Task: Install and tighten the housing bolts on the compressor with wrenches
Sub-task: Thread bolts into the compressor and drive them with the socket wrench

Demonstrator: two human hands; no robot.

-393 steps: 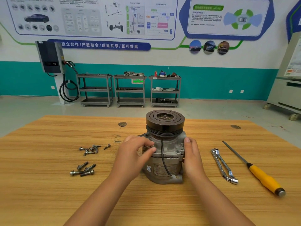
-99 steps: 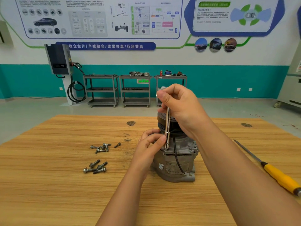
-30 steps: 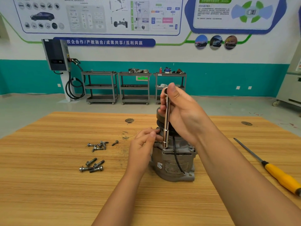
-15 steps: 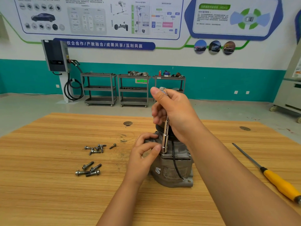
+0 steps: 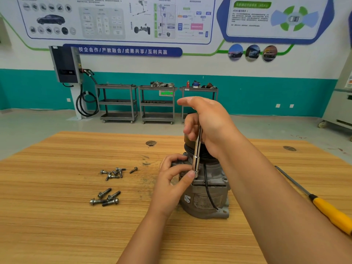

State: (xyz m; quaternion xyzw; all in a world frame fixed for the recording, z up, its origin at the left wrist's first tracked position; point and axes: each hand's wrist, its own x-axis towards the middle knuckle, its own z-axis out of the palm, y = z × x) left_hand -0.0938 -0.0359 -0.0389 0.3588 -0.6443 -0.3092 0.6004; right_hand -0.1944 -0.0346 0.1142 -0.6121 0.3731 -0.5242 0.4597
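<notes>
The grey compressor [image 5: 206, 195] stands upright in the middle of the wooden table [image 5: 57, 225], its black pulley on top. My right hand [image 5: 206, 126] grips the upper part of a silver socket wrench [image 5: 196, 155] that stands vertically on the housing's top flange. My left hand [image 5: 171, 180] holds the left side of the housing, and its thumb presses against the wrench's socket end. The bolt under the socket is hidden. Loose bolts lie to the left in a far cluster [image 5: 114, 172] and a near cluster [image 5: 105, 198].
A yellow-handled screwdriver [image 5: 331, 212] lies on the table at the right, its shaft pointing away. Beyond the table's far edge stand three metal carts [image 5: 157, 103] and a wall charger [image 5: 65, 63].
My right hand has turned at the top of the wrench over the last second, with the thumb now sticking out to the left. The left hand keeps steadying the socket end.
</notes>
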